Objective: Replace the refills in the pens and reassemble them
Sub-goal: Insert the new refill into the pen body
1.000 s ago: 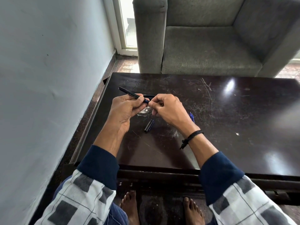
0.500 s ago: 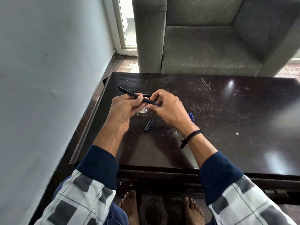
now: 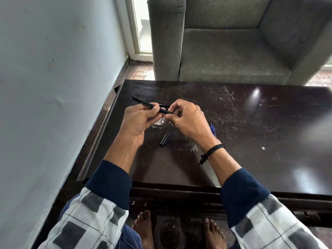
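Barely any movement since half a second ago: both hands stay locked together over the table, and the right hand's fingers have shifted a touch along the front of the pen. The left hand (image 3: 139,121) is closed around the black pen barrel (image 3: 143,103), thumb and forefinger clamped on it, and the barrel's far end pokes out up and to the left past the knuckles. The right hand (image 3: 186,119) meets it head-on, fingertips pinched shut on the barrel's near end; what exactly sits between those fingertips is hidden by the fingers, so I cannot tell if it is the tip piece or the refill. Another thin dark pen part (image 3: 164,105) shows just behind the hands, between them.

Out from the grip now. Below the hands, lying loose on the dark table (image 3: 269,141), is a black pen cap (image 3: 165,139), tilted, touching neither hand. Beside the right wrist, blue refills (image 3: 212,129) peek out, mostly covered by the hand. A black cord bracelet (image 3: 212,150) circles that right wrist. Both hands hover above the scratched tabletop, near its left half. Beyond the table stands a grey armchair (image 3: 233,51), and a pale wall (image 3: 53,87) runs along the left.
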